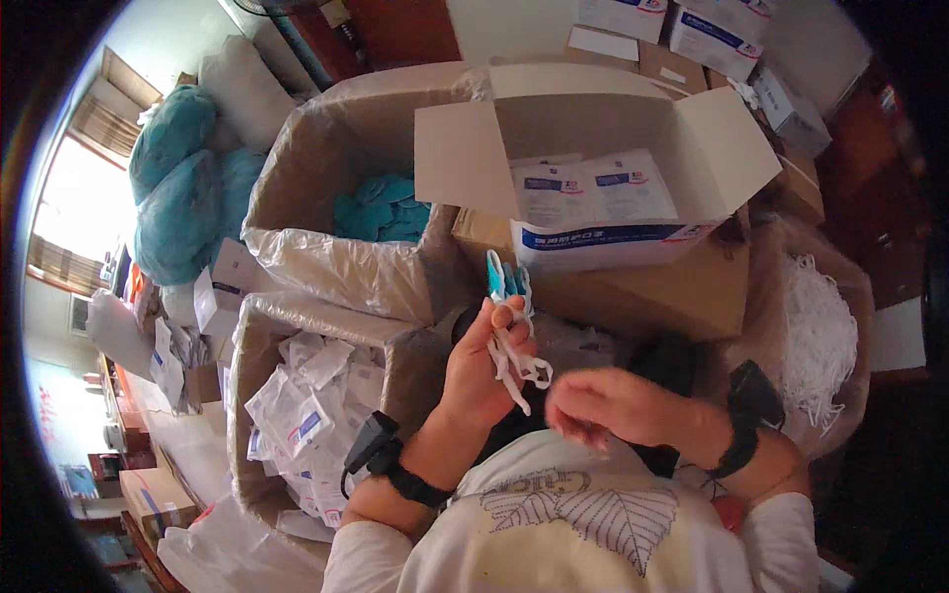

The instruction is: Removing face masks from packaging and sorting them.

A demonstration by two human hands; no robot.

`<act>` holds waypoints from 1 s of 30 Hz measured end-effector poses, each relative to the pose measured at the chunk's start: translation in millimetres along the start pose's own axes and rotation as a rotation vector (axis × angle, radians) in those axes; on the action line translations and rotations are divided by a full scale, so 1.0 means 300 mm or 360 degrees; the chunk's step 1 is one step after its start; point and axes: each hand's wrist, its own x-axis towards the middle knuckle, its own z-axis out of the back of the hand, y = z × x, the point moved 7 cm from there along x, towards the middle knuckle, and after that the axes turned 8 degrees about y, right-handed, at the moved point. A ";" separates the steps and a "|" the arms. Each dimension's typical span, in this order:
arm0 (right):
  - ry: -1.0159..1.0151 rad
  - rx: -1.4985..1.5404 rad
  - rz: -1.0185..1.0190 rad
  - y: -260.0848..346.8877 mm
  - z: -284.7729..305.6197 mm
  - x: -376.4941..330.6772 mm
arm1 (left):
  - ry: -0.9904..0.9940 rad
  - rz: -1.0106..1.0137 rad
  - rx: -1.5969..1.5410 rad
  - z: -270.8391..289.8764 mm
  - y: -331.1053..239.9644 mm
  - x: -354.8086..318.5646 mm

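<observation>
My left hand (473,366) is closed on a folded teal face mask (495,277) with white edging. Its teal part stands up above my fingers, and white cords hang down below them. To the right, apart from the hanging cords, is my right hand (618,407); its fingers look curled but are smeared by motion, so whether they hold anything is unclear. Just beyond my hands, an open white carton (613,242) with a blue band holds flat white packets (628,183). That carton rests on a brown cardboard box (652,296).
A plastic-lined box (336,267) at the far left holds teal masks (386,210). Nearer, another lined box (237,435) is heaped with white packets (316,405). At right, a bag (756,346) holds white cords (820,336). Teal-filled bags (178,198) and stacked cartons (712,44) stand behind.
</observation>
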 end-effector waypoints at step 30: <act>-0.0883 -0.1583 0.0487 0.007 -0.014 0.122 | -0.0481 -0.0529 0.0685 -0.003 -0.032 -0.028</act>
